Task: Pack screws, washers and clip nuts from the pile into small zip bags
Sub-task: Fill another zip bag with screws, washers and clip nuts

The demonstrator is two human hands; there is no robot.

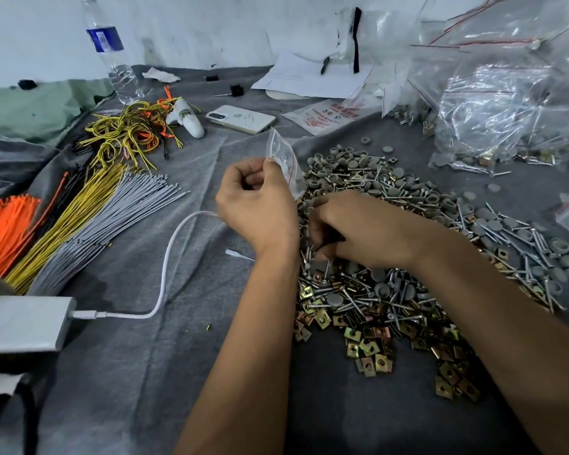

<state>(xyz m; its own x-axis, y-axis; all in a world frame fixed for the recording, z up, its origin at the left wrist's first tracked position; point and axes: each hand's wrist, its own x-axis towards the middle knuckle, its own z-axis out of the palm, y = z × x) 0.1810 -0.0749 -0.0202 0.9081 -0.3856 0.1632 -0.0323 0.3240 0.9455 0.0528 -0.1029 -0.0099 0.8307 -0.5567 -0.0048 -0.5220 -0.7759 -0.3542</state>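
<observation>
A big pile of hardware (408,257) covers the grey cloth at centre right: silver screws, grey round washers (342,169) at the far side and brass-coloured clip nuts (372,349) at the near side. My left hand (257,205) pinches a small clear zip bag (284,162) with a red seal line, held upright just left of the pile. My right hand (358,231) is curled down into the pile, its fingertips closed on screws; what it grips is partly hidden.
Bundles of orange, yellow and grey cable ties (79,218) lie at left. A white charger (23,323) and its cable (168,257) run in front. A phone (240,119), a water bottle (112,57), papers (312,77) and filled plastic bags (506,110) stand behind.
</observation>
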